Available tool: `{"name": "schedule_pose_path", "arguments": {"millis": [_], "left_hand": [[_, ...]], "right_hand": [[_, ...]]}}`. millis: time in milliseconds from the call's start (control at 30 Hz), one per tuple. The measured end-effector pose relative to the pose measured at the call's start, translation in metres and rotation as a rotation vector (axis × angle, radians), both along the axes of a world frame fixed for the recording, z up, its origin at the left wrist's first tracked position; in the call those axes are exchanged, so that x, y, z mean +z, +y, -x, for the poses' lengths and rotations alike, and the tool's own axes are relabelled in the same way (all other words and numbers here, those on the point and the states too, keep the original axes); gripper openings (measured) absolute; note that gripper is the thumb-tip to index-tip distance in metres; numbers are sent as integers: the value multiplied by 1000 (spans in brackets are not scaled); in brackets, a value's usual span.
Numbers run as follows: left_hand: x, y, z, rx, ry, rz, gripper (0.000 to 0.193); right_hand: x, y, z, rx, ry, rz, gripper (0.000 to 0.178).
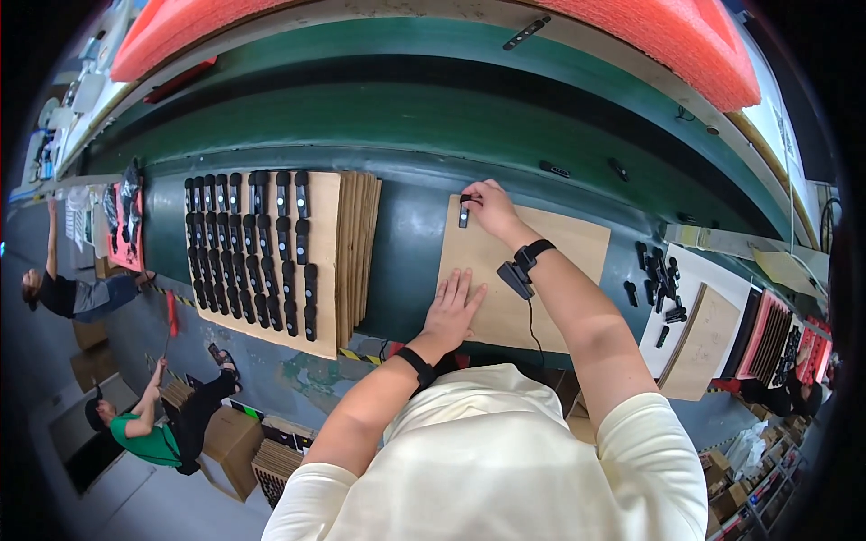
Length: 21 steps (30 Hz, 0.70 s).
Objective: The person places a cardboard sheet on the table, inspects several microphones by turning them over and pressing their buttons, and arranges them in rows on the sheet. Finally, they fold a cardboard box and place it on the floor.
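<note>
The small black part (pixel 464 211) is half covered by the fingers of the right hand (pixel 490 207), so its shape is hard to read. That hand, arm stretched forward, pinches it at the far left corner of the brown cardboard sheet (pixel 559 248). The left hand (pixel 454 304) lies open and flat, fingers spread, pressing the sheet's near edge on the green tabletop (pixel 406 243). Left of both hands, rows of black parts (pixel 253 252) cover stacked cardboard.

The small black part (pixel 464 212) looks like matt plastic. The brown sheet (pixel 559 248) under it is plain cardboard, smooth and dull, same as the stack of sheets (pixel 356 243) on the left. The green surface (pixel 406 243) seems smooth with slight shine, and the red pad (pixel 686 41) looks like soft, rough foam
</note>
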<state>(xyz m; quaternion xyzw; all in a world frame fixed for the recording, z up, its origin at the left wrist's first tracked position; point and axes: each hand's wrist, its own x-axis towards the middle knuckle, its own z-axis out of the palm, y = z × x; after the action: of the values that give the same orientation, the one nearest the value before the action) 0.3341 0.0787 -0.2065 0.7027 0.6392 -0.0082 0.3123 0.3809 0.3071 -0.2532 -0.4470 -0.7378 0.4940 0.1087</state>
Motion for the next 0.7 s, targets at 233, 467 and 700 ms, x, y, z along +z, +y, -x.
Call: {"name": "schedule_pose_path", "arguments": {"millis": [233,467,700], "left_hand": [[4,3,-2,-9,22,19,100],[11,5,-1,11,24,-23,92],[25,1,8,219,-64,-136,79]], "right_hand": [[5,-3,-5,-2,51,-177,22],[16,38,-35,-159,8,-621,25],[8,77,-74,-304,-347,-752,27]]}}
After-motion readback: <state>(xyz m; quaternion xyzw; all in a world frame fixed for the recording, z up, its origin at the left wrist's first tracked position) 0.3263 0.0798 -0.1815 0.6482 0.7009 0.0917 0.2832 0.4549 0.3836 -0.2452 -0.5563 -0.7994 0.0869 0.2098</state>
